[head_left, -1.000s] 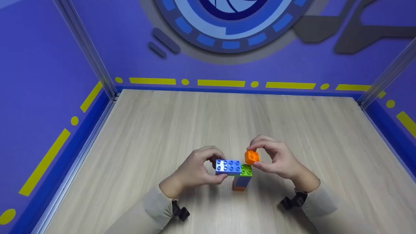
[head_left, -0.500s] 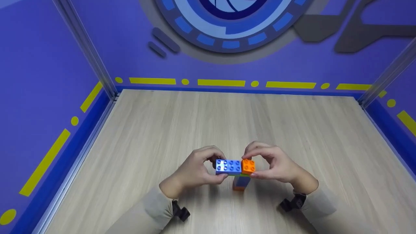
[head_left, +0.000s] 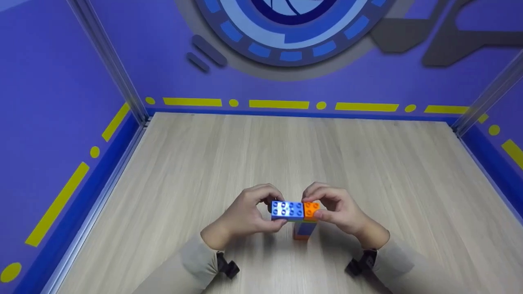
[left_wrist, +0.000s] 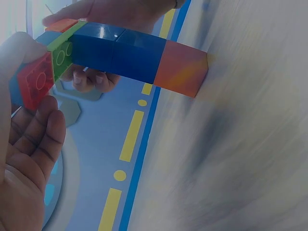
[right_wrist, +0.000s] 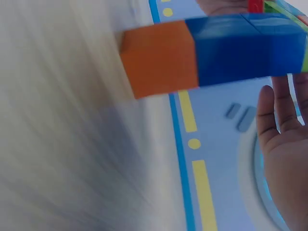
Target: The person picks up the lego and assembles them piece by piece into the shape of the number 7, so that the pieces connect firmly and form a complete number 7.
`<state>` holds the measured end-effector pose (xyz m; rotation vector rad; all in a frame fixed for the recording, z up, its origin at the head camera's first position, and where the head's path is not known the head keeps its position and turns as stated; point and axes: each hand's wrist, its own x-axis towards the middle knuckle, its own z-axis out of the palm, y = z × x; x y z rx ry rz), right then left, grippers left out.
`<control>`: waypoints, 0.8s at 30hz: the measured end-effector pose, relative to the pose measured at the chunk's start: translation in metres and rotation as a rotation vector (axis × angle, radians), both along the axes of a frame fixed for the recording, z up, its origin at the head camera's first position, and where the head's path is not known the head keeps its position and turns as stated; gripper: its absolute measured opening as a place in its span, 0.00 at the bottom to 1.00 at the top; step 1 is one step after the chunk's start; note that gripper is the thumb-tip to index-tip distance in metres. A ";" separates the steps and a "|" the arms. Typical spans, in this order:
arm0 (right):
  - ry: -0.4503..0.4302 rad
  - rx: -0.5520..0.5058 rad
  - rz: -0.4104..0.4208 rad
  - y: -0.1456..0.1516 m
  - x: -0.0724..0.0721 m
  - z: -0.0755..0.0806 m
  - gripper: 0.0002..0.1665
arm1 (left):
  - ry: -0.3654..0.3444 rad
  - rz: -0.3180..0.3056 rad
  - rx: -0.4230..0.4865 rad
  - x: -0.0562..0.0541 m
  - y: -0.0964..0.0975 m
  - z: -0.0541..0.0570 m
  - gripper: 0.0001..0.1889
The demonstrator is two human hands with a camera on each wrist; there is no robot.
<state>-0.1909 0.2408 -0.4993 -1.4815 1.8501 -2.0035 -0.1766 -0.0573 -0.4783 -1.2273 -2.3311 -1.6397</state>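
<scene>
A stack of toy building bricks stands upright on the table. Its column has an orange brick [left_wrist: 182, 69] at the foot, two blue bricks [left_wrist: 115, 48] above and a thin green plate [left_wrist: 61, 55] across them. A longer blue brick [head_left: 287, 210] and a small orange brick [head_left: 311, 210] lie side by side on top. Under the overhanging left side sits a red brick [left_wrist: 36, 79]. My left hand [head_left: 249, 210] holds the long blue brick's left end between thumb and fingers. With thumb and fingers, my right hand [head_left: 343, 210] pinches the small orange brick.
The wood-grain table [head_left: 196, 163] spreads around the stack. Purple-blue panels [head_left: 49, 102] with yellow markings stand along its back and sides, joined by metal corner posts [head_left: 110, 61]. Dark wrist mounts [head_left: 227, 265] sit at both cuffs.
The small orange brick has come down and left onto the green plate, against the long blue brick. My right hand has moved with it, its thumb now over the brick's edge. The left hand stays still.
</scene>
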 end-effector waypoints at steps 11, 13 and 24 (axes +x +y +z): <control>-0.005 -0.063 -0.061 -0.010 0.007 -0.009 0.17 | -0.032 -0.005 -0.001 0.001 0.000 0.001 0.18; -0.004 -0.071 -0.066 -0.011 0.008 -0.010 0.18 | -0.040 -0.010 0.010 0.001 0.001 0.000 0.18; -0.049 -0.115 -0.002 -0.012 0.010 -0.015 0.17 | -0.100 -0.010 0.039 0.003 0.000 0.000 0.17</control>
